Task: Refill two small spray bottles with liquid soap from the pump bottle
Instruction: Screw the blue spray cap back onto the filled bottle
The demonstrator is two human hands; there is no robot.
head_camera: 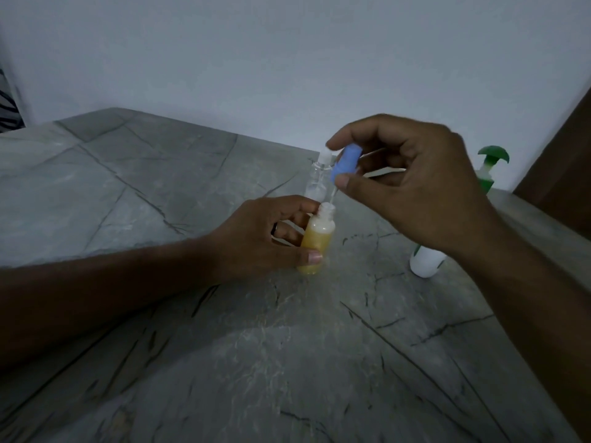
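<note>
Tabletop of grey stone-look slab with dark veins, set against a plain pale wall.

Left hand grips 1 small spray bottle, thumb across the lower front, fingers curled round the back. Bottle stands upright, or close to it, on the slab near the middle of the view. It holds yellow liquid nearly up to the shoulder; the neck is open, no cap on it.

Right hand is raised just above that bottle and pinches a blue spray cap between thumb and forefinger. Cap is tilted. A thin clear dip tube hangs from it, its lower end at the open neck; whether the tip is inside the neck or only at the rim, cannot tell.

2nd spray bottle, clear and with no yellow liquid visible, stands just behind the filled one, partly hidden by the blue cap. Its top looks white or clear, blurred.

Pump bottle, white body with green pump head, stands to the right, mostly hidden behind the right wrist and forearm; only base and pump top show.

Brown panel at the right edge of the view. Striped dark-and-light cloth at the left edge.
</note>
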